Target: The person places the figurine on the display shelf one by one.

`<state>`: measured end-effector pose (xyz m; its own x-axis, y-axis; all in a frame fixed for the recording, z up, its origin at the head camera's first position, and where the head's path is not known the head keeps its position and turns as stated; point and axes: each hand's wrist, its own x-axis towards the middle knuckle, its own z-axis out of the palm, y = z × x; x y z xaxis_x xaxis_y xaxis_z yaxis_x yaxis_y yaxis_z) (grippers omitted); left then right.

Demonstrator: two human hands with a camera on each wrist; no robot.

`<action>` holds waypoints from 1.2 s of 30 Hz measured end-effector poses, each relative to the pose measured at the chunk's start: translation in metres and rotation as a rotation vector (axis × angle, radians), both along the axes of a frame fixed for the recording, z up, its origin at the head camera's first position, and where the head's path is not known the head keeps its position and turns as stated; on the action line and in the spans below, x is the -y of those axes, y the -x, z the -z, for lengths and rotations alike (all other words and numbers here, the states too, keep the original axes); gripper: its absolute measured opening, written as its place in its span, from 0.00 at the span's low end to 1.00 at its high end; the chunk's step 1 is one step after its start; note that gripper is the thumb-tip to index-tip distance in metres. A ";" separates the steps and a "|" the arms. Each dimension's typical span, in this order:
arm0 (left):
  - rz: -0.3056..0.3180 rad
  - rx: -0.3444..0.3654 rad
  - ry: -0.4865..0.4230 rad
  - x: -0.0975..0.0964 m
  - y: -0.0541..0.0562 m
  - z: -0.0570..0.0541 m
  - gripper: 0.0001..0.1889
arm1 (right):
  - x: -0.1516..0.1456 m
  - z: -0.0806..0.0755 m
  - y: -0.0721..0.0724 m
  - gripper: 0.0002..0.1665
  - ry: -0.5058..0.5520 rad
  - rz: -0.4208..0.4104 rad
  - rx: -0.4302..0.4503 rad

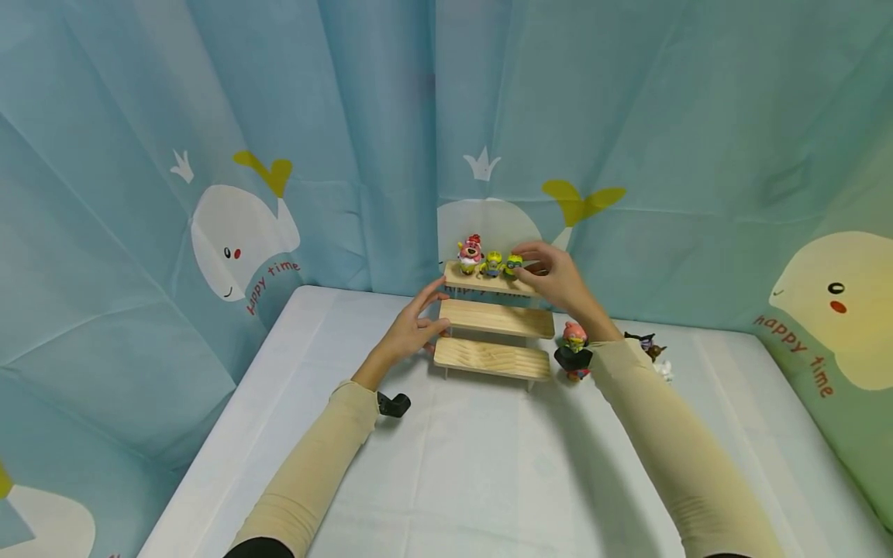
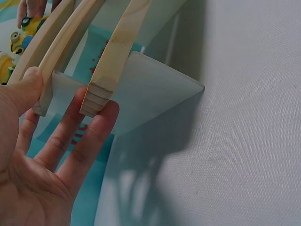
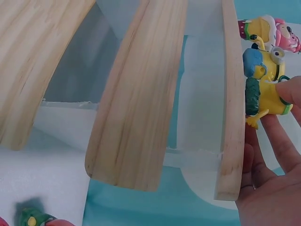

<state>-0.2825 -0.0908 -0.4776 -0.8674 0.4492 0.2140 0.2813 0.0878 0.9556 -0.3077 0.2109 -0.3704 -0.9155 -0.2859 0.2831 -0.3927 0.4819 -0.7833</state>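
A three-tier wooden display stand [image 1: 497,318] with clear supports stands on the table. My right hand [image 1: 551,275] pinches a yellow one-eyed figurine in dark green [image 3: 270,96] at the top tier's right part, its base against the board. Beside it on that tier stand a yellow figurine with blue overalls [image 3: 265,63] and a pink bear figurine [image 1: 470,254]. My left hand [image 1: 412,325] touches the stand's left end; in the left wrist view its thumb rests on the middle board [image 2: 66,44], with straight, spread fingers against the board ends.
Right of the stand, a pink-headed figurine [image 1: 575,337] is partly hidden by the right wrist's black camera [image 1: 574,359]. Farther right lie small dark and white figurines [image 1: 652,353]. A white cloth covers the table [image 1: 446,465]; a blue whale-print curtain [image 1: 377,116] hangs behind.
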 end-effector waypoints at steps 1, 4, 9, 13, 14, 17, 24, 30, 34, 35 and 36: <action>-0.001 0.001 0.000 0.000 0.000 0.000 0.39 | 0.000 0.000 0.000 0.21 0.000 -0.002 -0.003; -0.004 0.007 -0.003 0.000 0.000 0.000 0.39 | 0.000 0.000 0.000 0.21 0.003 -0.002 -0.010; -0.004 0.011 -0.004 0.000 0.000 -0.001 0.39 | -0.001 0.000 0.000 0.21 -0.001 -0.011 -0.014; -0.001 0.005 -0.001 0.000 0.000 -0.001 0.39 | -0.001 0.000 0.001 0.21 -0.003 -0.014 -0.005; 0.000 0.004 0.000 0.000 0.000 -0.001 0.40 | -0.001 0.001 0.001 0.22 -0.009 -0.018 -0.008; 0.000 0.000 0.003 0.000 0.000 -0.001 0.40 | -0.001 0.000 0.001 0.21 -0.013 -0.017 0.001; -0.006 0.000 0.009 0.000 -0.001 -0.001 0.39 | -0.001 -0.001 0.001 0.22 -0.009 -0.034 0.014; -0.005 -0.008 0.014 0.000 -0.001 -0.001 0.39 | -0.001 0.000 0.000 0.23 -0.016 -0.045 0.011; -0.004 -0.005 0.011 0.000 -0.001 -0.001 0.39 | -0.002 0.000 0.000 0.23 -0.012 -0.053 0.022; -0.004 -0.004 0.010 0.000 -0.001 -0.001 0.39 | -0.002 0.000 0.000 0.24 -0.010 -0.054 0.028; -0.003 -0.002 0.009 0.000 -0.001 -0.001 0.39 | -0.002 0.000 0.000 0.24 -0.009 -0.058 0.031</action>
